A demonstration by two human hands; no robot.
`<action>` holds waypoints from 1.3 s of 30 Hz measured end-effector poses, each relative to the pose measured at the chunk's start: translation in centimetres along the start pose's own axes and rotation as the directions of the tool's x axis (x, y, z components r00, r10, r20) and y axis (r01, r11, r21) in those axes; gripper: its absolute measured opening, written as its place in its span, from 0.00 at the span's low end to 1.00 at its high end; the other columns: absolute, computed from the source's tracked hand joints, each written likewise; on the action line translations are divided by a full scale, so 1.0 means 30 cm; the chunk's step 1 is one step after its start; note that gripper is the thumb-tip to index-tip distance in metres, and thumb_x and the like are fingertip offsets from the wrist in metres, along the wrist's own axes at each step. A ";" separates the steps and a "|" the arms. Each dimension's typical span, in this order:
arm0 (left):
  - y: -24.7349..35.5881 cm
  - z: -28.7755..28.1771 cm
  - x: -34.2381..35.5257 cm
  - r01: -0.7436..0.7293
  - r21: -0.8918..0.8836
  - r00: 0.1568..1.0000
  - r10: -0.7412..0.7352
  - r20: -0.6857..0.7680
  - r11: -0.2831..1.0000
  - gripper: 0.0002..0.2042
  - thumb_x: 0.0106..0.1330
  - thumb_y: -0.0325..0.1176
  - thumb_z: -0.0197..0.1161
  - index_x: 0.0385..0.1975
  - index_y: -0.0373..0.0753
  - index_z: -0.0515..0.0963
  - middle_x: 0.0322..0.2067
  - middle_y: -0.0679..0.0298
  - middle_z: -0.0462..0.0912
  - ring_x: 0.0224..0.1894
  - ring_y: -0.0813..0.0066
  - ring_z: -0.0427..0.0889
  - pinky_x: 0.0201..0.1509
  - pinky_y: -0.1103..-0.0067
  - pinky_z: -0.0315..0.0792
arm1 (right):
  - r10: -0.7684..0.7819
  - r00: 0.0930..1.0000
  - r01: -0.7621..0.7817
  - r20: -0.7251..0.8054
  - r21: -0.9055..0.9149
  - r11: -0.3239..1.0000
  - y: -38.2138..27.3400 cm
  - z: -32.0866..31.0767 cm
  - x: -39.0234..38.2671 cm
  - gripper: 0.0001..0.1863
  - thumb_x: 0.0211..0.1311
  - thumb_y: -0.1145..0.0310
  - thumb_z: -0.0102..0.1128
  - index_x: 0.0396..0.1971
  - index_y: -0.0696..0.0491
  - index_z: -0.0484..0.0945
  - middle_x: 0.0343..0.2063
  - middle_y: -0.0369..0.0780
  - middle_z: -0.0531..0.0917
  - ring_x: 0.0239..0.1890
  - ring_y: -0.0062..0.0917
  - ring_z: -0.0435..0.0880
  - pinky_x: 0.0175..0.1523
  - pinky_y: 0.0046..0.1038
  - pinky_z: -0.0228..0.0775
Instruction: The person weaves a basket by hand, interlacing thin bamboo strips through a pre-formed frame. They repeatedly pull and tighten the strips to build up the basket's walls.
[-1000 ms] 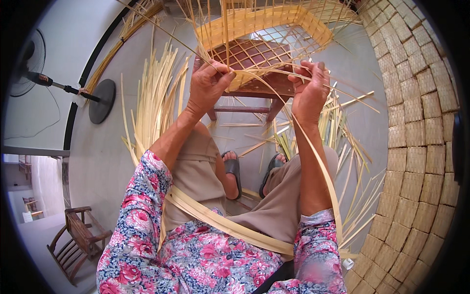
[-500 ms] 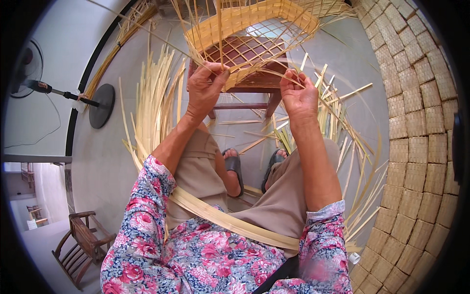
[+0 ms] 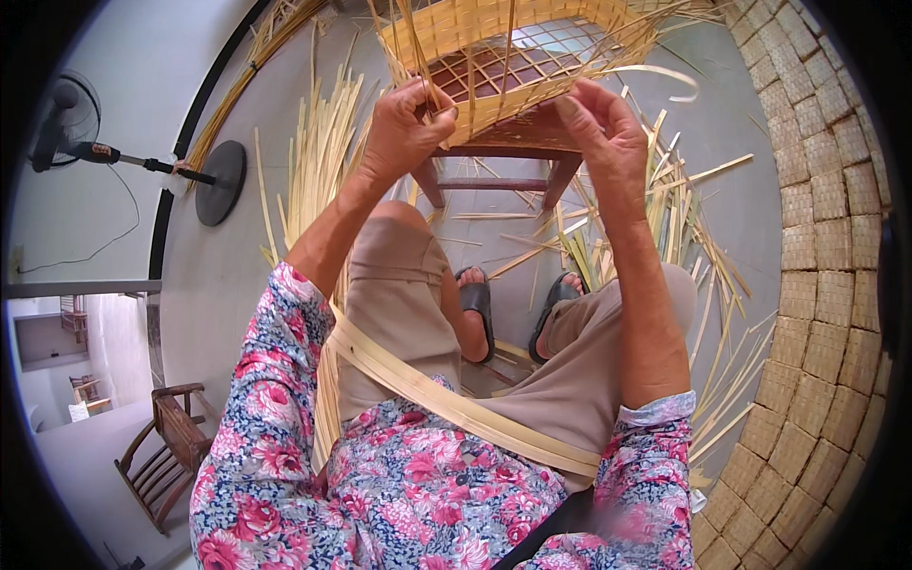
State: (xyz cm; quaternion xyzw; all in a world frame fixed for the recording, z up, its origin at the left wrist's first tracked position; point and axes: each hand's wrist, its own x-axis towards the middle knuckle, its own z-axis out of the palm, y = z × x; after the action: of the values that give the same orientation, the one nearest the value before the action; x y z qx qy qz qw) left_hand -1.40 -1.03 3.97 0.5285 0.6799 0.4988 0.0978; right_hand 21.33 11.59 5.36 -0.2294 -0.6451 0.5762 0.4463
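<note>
A yellow woven bamboo basket point(image 3: 570, 21) with a lattice bottom and loose upright strips rests on a dark red wooden stool point(image 3: 503, 136). My left hand point(image 3: 399, 133) is closed on thin strips at the basket's near left corner. My right hand point(image 3: 608, 142) holds the near right edge of the basket, its thumb pressed to the woven band, with a pale curled strip just above it. A wide band of flat strips point(image 3: 456, 413) lies across my lap.
Loose strips point(image 3: 313, 161) lie on the grey floor at both sides. A standing fan point(image 3: 218, 182) is at the left, above a wooden chair point(image 3: 166, 456). Stacked small woven blocks point(image 3: 822, 313) line the right side.
Both hands have risen in view and my right hand has turned and moved onto the basket's edge. The long strips that arched between my hands are mostly out of sight.
</note>
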 end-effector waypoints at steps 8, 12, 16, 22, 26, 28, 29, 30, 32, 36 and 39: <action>-0.157 -0.231 -0.075 -0.034 -0.076 0.995 0.041 0.087 0.997 0.23 0.64 0.24 0.70 0.59 0.38 0.75 0.45 0.70 0.80 0.34 0.89 0.75 0.44 0.86 0.74 | 0.626 0.780 -0.499 -0.006 0.598 0.627 0.176 -0.085 0.045 0.18 0.72 0.60 0.60 0.52 0.58 0.75 0.41 0.45 0.85 0.40 0.32 0.86 0.44 0.34 0.84; -0.142 -0.253 -0.146 -0.031 0.058 0.998 0.035 -0.059 0.998 0.32 0.60 0.19 0.67 0.66 0.40 0.66 0.53 0.63 0.78 0.37 0.86 0.76 0.46 0.84 0.76 | 0.691 0.723 -0.526 0.020 0.665 0.531 0.194 -0.072 0.076 0.15 0.72 0.60 0.61 0.48 0.55 0.75 0.42 0.43 0.84 0.46 0.32 0.85 0.50 0.35 0.83; -0.114 -0.223 -0.201 -0.023 0.007 0.936 0.024 -0.352 1.000 0.31 0.61 0.17 0.65 0.66 0.41 0.66 0.53 0.63 0.78 0.37 0.85 0.75 0.45 0.83 0.76 | 0.683 0.722 -0.530 0.111 0.723 0.443 0.239 -0.083 0.101 0.10 0.71 0.62 0.63 0.42 0.53 0.78 0.38 0.39 0.85 0.43 0.29 0.86 0.48 0.34 0.83; 0.045 -0.169 -0.285 -0.084 0.157 0.996 0.089 -0.025 0.984 0.11 0.63 0.19 0.67 0.45 0.37 0.82 0.41 0.62 0.82 0.38 0.77 0.83 0.41 0.81 0.79 | 0.633 0.771 -0.435 0.073 0.785 0.440 0.234 -0.050 0.095 0.10 0.68 0.69 0.61 0.46 0.53 0.77 0.40 0.38 0.85 0.43 0.29 0.84 0.52 0.37 0.80; 0.162 0.023 -0.113 -0.491 0.287 0.871 0.469 0.146 0.823 0.19 0.59 0.20 0.68 0.52 0.39 0.81 0.49 0.56 0.84 0.45 0.61 0.86 0.48 0.72 0.82 | 0.654 0.751 -0.326 -0.086 0.813 0.482 0.148 -0.023 0.082 0.20 0.62 0.79 0.55 0.55 0.54 0.70 0.48 0.43 0.82 0.50 0.34 0.81 0.58 0.41 0.77; 0.156 0.113 -0.038 -0.539 0.445 0.835 0.525 0.167 0.715 0.20 0.59 0.23 0.69 0.53 0.39 0.80 0.47 0.56 0.84 0.43 0.61 0.87 0.46 0.70 0.83 | 0.653 0.747 -0.292 -0.124 0.822 0.490 0.156 -0.024 0.078 0.24 0.60 0.82 0.53 0.58 0.54 0.66 0.51 0.44 0.80 0.53 0.36 0.80 0.60 0.42 0.75; 0.143 0.139 -0.013 -0.505 0.483 0.854 0.494 0.160 0.716 0.19 0.60 0.24 0.69 0.52 0.38 0.80 0.45 0.57 0.84 0.42 0.61 0.87 0.44 0.70 0.83 | 0.650 0.749 -0.268 -0.133 0.835 0.480 0.143 -0.018 0.065 0.24 0.59 0.86 0.50 0.56 0.55 0.68 0.48 0.46 0.81 0.51 0.38 0.82 0.60 0.43 0.77; 0.133 0.160 0.011 -0.469 0.520 0.873 0.463 0.150 0.714 0.17 0.60 0.26 0.69 0.51 0.38 0.81 0.43 0.58 0.85 0.40 0.61 0.87 0.42 0.70 0.83 | 0.619 0.777 -0.255 -0.116 0.840 0.478 0.145 -0.021 0.056 0.22 0.60 0.86 0.50 0.55 0.55 0.69 0.46 0.46 0.82 0.51 0.38 0.82 0.59 0.43 0.78; 0.122 0.173 0.045 -0.427 0.539 0.896 0.421 0.142 0.726 0.15 0.60 0.27 0.70 0.47 0.38 0.82 0.40 0.59 0.85 0.38 0.62 0.87 0.39 0.70 0.83 | 0.557 0.826 -0.229 -0.083 0.855 0.466 0.158 -0.019 0.038 0.19 0.62 0.86 0.49 0.52 0.55 0.71 0.43 0.46 0.83 0.49 0.38 0.84 0.58 0.43 0.80; 0.108 0.151 0.080 -0.413 0.343 0.906 0.419 0.059 0.844 0.07 0.60 0.28 0.69 0.38 0.42 0.82 0.34 0.62 0.84 0.34 0.62 0.85 0.35 0.72 0.80 | 0.573 0.818 -0.275 -0.039 0.850 0.450 0.159 -0.022 0.038 0.06 0.71 0.76 0.56 0.46 0.54 0.75 0.39 0.43 0.86 0.41 0.35 0.88 0.50 0.37 0.86; 0.126 0.120 0.095 -0.386 0.163 0.923 0.379 0.074 0.908 0.04 0.60 0.28 0.70 0.33 0.41 0.82 0.29 0.62 0.82 0.33 0.63 0.84 0.37 0.72 0.78 | 0.488 0.848 -0.395 0.206 0.859 0.325 0.186 -0.049 0.059 0.08 0.70 0.70 0.62 0.45 0.54 0.79 0.37 0.42 0.87 0.38 0.31 0.89 0.47 0.32 0.87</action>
State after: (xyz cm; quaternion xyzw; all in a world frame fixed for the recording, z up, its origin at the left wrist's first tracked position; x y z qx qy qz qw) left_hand 2.12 3.15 6.31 0.6678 0.6021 0.4362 -0.0346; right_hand 20.47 15.12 0.52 -0.1583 -0.1458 0.9105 0.3530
